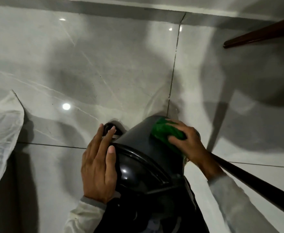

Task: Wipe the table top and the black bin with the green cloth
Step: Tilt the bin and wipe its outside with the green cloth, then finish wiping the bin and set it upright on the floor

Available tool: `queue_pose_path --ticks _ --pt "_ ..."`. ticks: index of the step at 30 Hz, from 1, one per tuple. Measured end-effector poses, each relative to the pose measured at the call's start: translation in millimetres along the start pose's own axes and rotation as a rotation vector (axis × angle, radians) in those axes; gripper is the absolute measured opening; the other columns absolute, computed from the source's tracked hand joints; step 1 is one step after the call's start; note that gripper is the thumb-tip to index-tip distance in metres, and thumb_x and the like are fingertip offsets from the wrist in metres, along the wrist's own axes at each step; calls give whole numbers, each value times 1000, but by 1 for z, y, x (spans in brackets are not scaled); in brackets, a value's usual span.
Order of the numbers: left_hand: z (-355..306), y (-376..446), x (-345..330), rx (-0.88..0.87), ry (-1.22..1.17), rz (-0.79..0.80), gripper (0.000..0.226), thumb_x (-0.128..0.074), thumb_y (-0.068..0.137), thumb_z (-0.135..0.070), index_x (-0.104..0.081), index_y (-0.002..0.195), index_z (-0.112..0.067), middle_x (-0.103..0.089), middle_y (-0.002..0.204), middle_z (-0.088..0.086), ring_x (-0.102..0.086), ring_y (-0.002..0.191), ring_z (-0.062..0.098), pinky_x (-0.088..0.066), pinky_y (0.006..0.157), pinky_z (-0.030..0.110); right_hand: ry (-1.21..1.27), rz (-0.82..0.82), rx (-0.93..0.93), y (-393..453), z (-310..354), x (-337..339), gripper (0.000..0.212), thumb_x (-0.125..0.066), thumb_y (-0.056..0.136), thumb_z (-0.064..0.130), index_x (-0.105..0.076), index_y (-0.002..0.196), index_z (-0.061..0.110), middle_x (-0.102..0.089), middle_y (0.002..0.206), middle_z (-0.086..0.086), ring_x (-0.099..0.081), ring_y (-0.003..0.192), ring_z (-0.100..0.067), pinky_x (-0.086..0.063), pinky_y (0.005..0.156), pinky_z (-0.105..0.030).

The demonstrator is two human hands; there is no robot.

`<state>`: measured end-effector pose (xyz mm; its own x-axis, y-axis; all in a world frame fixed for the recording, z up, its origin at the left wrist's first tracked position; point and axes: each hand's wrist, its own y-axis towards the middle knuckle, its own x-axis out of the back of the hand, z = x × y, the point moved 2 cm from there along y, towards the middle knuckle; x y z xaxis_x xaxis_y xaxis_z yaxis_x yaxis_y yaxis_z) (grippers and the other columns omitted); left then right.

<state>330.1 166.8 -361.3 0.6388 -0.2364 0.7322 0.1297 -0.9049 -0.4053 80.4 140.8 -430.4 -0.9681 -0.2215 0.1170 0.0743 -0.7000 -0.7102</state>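
The black bin stands on the glossy tiled floor, seen from above, its lid on so nothing of its contents shows. The left hand lies open and flat against the bin's left side by the rim. The right hand is closed around the bunched green cloth, pressing it against the bin's upper side wall.

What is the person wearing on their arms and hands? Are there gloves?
No gloves: both hands are bare. The left hand comes out of a pale, off-white long sleeve with a grey ribbed cuff at the wrist. The right hand comes out of a light greyish-white long sleeve. No rings, watch or bracelets show on the fingers or wrists.
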Motion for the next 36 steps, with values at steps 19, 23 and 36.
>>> queue_pose_path --ticks 19,23,36 --pt "-46 61 -22 15 103 205 57 -26 88 -75 -48 85 -23 -54 87 -7 -54 86 20 -39 74 35 48 -339 -270 65 -36 55 20 -70 89 8 -80 106 10 -80 107 -19 -76 102 -34 -64 92 -39" --pt "-59 106 -12 130 67 127 50 -37 103 -64 -51 87 -18 -58 94 2 -55 89 26 -37 83 38 231 -412 -34 71 26 89 35 -61 84 8 -82 77 35 -80 70 14 -74 75 -8 -59 67 -17" --pt "-175 194 40 3 229 81 47 -35 110 -44 -54 137 -10 -55 149 12 -47 143 35 -31 118 58 1041 -360 61 6 215 134 23 -43 92 8 -58 110 7 -55 94 -20 -58 76 -28 -54 63 -31"
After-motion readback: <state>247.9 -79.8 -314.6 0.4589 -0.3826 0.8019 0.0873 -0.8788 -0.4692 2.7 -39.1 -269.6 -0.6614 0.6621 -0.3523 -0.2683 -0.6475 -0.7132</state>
